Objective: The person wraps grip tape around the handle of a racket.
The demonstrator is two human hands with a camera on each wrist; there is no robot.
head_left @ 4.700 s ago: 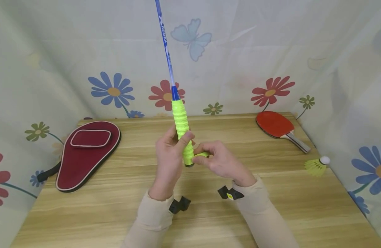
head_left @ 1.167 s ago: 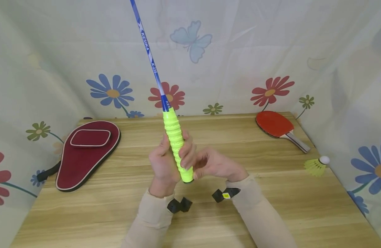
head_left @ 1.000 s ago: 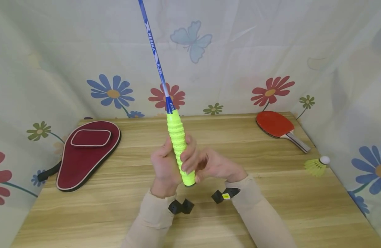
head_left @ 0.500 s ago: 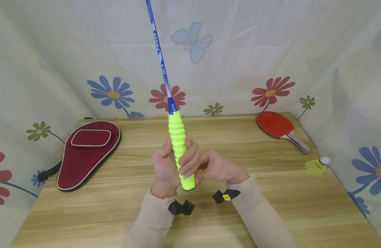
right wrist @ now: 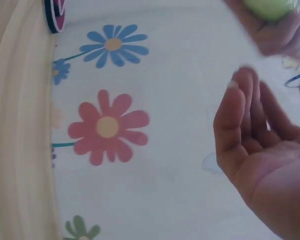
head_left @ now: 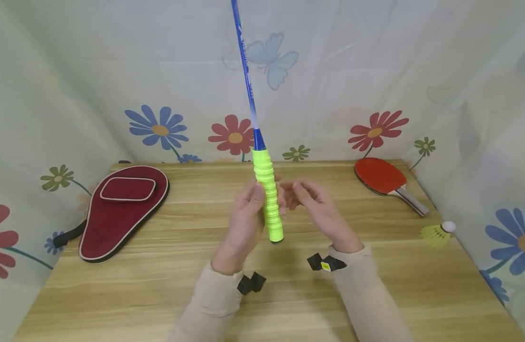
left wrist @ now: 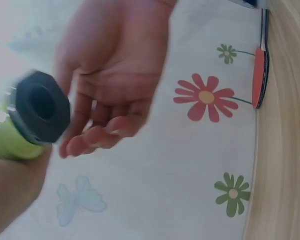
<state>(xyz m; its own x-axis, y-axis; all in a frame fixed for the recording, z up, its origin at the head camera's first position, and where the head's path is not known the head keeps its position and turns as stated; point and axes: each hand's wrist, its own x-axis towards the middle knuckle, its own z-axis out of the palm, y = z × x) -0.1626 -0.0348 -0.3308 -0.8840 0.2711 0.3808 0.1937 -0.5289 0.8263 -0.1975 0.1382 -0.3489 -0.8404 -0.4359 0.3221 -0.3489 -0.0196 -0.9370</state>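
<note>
My left hand (head_left: 245,221) holds a badminton racket by its ribbed neon-yellow grip (head_left: 271,199), the thumb along the near side. The blue shaft (head_left: 245,64) rises past the top of the head view, so the racket's head is out of sight. Black at its end, the butt cap (left wrist: 42,106) faces the left wrist camera. My right hand (head_left: 324,209) hovers just right of the grip, fingers loosely bent with nothing in them. In the right wrist view that palm (right wrist: 285,185) shows empty, apart from the yellow handle above it.
A dark red paddle case (head_left: 117,218) lies on the wooden table (head_left: 160,294) at left. Toward the back right rests a red table tennis paddle (head_left: 379,175), with a yellow shuttlecock (head_left: 437,235) nearer the right edge. Flower-printed curtains (head_left: 322,95) enclose the table.
Earlier my right hand pinched a yellow strip at the grip's lower end, then worked beside the butt. Now it has come away rightward. The racket has shifted right and stands more upright.
</note>
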